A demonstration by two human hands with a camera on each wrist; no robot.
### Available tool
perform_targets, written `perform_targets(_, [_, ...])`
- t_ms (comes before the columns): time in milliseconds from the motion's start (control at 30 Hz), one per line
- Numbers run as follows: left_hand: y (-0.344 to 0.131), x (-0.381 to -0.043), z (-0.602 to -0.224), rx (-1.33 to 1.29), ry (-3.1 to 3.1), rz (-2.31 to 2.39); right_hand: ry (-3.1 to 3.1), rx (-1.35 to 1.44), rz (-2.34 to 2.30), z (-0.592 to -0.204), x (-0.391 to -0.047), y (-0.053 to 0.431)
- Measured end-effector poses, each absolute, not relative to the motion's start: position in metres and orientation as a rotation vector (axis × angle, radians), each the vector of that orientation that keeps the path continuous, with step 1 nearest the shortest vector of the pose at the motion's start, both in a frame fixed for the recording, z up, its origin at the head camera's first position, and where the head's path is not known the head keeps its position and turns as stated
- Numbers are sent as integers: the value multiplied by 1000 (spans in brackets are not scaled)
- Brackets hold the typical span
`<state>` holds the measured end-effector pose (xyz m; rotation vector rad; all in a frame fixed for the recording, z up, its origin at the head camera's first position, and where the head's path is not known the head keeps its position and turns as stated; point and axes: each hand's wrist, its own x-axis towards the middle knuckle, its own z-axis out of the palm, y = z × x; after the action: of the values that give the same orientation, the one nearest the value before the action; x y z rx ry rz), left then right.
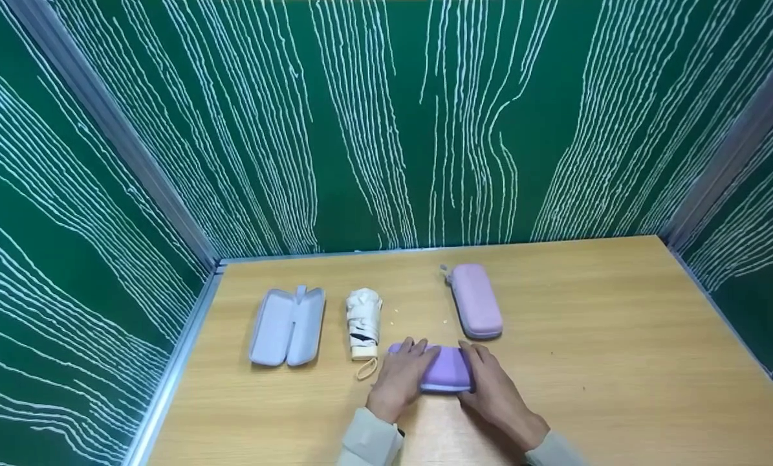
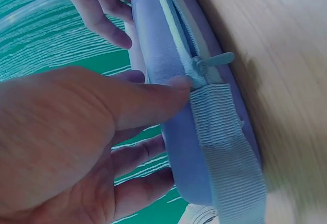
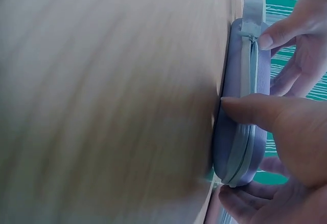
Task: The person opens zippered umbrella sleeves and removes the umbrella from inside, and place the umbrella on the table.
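Note:
A purple zip case (image 1: 446, 371) lies on the table in front of the person, held between both hands. My left hand (image 1: 400, 375) grips its left part. In the left wrist view the left thumb (image 2: 176, 88) presses its side by the zip pull (image 2: 217, 59) and a ribbed fabric strap (image 2: 222, 127), with other fingers behind the case. Next to the pull the zip seam looks slightly parted. My right hand (image 1: 497, 393) holds the right end, its thumb (image 3: 242, 109) on the near side and fingers curled around the end. The hands partly cover the case top.
Left of the hands lies a folded white umbrella (image 1: 364, 317) with a wrist loop (image 1: 367, 369). Farther left is an opened pale blue case (image 1: 305, 327). A pink zip case (image 1: 478, 299) lies behind the right hand. Green panels (image 1: 373, 129) border the wooden table (image 1: 619, 323).

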<state>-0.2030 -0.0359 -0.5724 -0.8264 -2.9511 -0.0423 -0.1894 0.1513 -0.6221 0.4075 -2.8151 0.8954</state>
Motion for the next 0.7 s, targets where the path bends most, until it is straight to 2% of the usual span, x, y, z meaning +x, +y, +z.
perform_targets(700, [-40,-207,-573,-876,-2921,-108,-2862,361,995,-623,-182,154])
